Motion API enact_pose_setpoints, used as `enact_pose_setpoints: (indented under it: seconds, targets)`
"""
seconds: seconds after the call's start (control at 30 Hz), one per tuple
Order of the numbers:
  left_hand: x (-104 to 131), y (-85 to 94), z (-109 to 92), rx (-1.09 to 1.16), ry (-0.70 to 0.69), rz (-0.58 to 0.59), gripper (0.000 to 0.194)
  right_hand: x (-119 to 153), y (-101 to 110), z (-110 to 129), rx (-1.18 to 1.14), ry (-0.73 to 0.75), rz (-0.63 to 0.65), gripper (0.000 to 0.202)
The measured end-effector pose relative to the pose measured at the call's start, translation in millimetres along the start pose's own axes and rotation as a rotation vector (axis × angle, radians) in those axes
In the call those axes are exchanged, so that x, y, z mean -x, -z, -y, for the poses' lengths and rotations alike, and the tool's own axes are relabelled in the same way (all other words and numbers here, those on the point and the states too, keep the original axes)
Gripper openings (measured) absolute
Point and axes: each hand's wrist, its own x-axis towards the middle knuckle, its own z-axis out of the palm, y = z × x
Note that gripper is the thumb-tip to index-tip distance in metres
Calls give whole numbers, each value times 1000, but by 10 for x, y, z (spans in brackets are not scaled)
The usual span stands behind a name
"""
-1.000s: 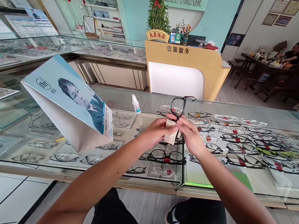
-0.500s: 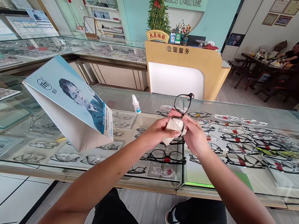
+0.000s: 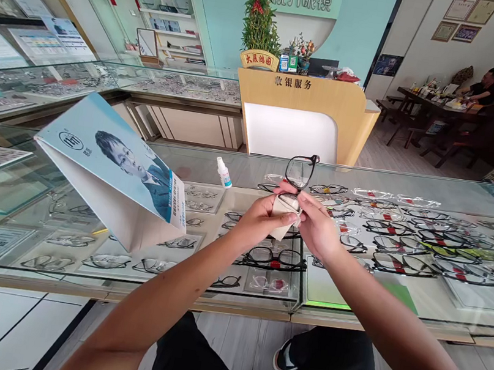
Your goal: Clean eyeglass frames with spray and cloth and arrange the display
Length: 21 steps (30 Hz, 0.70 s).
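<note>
Above the glass counter, a pair of black-framed glasses [image 3: 299,172] is held up on end, one lens above my fingers. My left hand [image 3: 266,212] is closed around a beige cloth [image 3: 281,227], which wraps the lower lens. The fingers of my right hand [image 3: 318,221] pinch the frame near its middle, close against the cloth. Part of the lower lens is hidden by cloth and fingers. A small white spray bottle [image 3: 224,173] stands on the counter, left of my hands.
A folded blue and white sign [image 3: 124,166] stands on the glass counter [image 3: 193,297] at the left. Rows of glasses [image 3: 402,265] show at the right. Beyond is a wooden cashier desk [image 3: 306,98]; a person [image 3: 487,88] sits at a far table.
The glasses and both hands have shifted very slightly left. The cloth is still around the lower lens, a little less spread on its right side.
</note>
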Motion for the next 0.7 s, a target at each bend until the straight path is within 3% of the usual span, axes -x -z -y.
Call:
enact_pose_setpoints:
  seconds: [0.27,0.53,0.7]
  targets:
    - [35,-128,-8,61,7,-130,66,19,-98,-31,-123,25,-13,41]
    - [25,-130,49,53,-6,-194,72,24,-38,-95,-3,87,43,43]
    - [-4,-73,-27,82,-2,-93,68,24,-53,15,-38,53,-13,56]
